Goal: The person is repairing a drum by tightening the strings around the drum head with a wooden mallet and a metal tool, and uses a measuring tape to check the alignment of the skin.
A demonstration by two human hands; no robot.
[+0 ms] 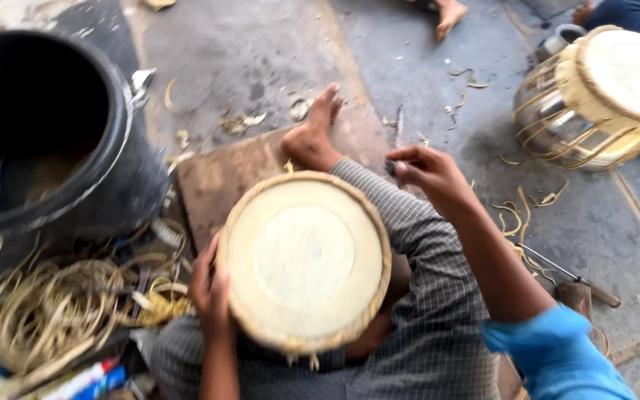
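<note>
While the drum (307, 261) sits in the person's lap, skin face up toward the camera, the biggest thing in view is the black barrel (46, 126) at upper left, open mouth tilted toward the lens, standing just beside the lap. Next in size: the drum itself, round pale head with a lighter centre disc and a woven rim, resting on checked trousers (424, 296) between both arms. A second drum (609, 96) lies on its side at upper right, well apart, metal body laced with pale straps. A pile of pale strips (46, 311) fills the lower left, under the barrel. Brown board (231, 178) lies flat on the concrete floor (261, 52), under the person's bare foot (316, 133), which points away from the camera. Right arm comes in from the lower right in a blue sleeve (557, 355), forearm angled up and left, wrist bent; right hand (427, 172) hovers above the knee just past the drum's upper-right rim, fingers pinched shut around something small and dark, too blurred to identify. Left hand (210, 290) is clamped on the drum's left edge, fingers curled around the rim, thumb side up, forearm running straight down out of frame. A hammer (568, 275) lies on the floor right of the right forearm. Small shavings are scattered over the floor.
</note>
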